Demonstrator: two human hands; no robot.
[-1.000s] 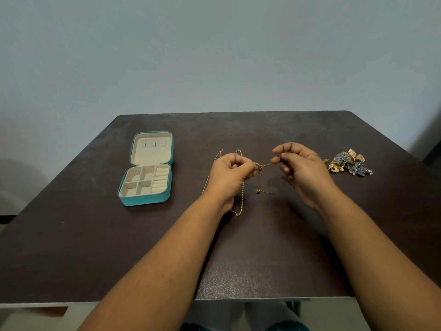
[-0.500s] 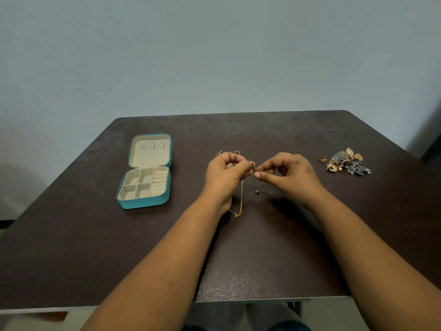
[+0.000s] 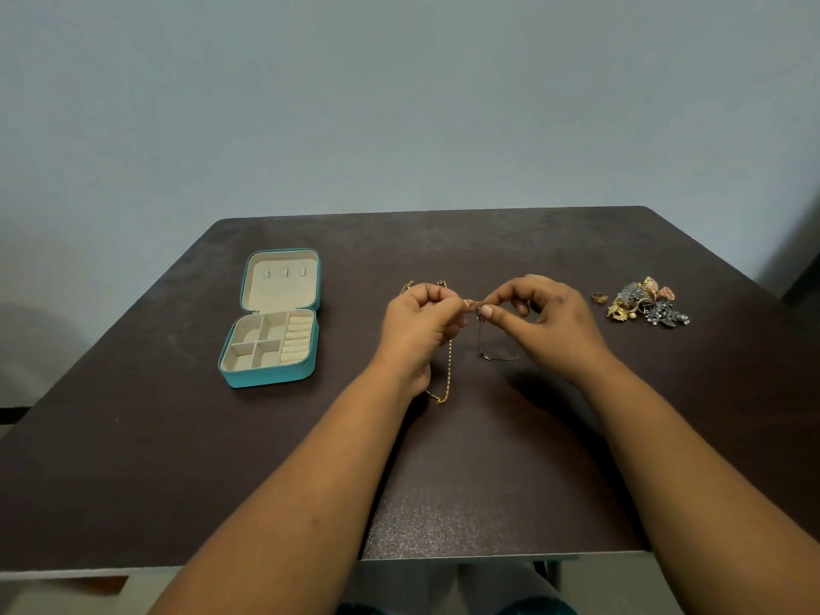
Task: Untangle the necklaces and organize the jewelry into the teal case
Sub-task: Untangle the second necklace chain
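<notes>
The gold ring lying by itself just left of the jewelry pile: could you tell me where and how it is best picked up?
Pinch the gold ring across its band from above. It lies on the table, apart from the jewelry pile, so its left side is free of clutter; the right hand is nearer.

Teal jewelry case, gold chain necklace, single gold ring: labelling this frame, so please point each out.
Teal jewelry case (image 3: 269, 377): head view, front wall.
Gold chain necklace (image 3: 449, 370): head view, hanging strand.
Single gold ring (image 3: 599, 297): head view, band.
</notes>
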